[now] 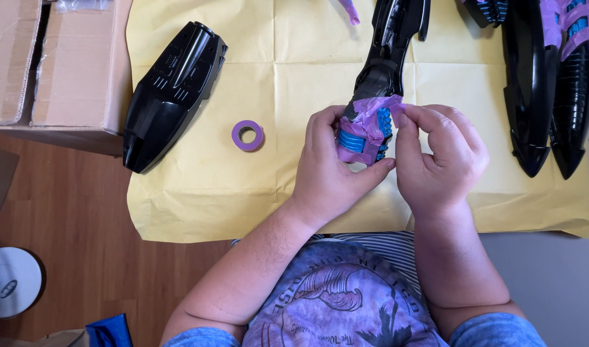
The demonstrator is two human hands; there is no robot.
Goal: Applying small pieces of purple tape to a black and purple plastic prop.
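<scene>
While the left hand (330,170) grips the black part (379,77) at centre, right hand (439,157) fingers pinch purple tape (371,122) over its blue ribs, roll (247,135) at nine o'clock; pressing flat seems due.

Over yellow paper (294,83), the left hand (330,170) cradles a black part's blue ribbed end (365,138) while the right hand (439,160) pinches purple tape (371,115) onto it; a tape roll (247,135) lies nearby
</scene>
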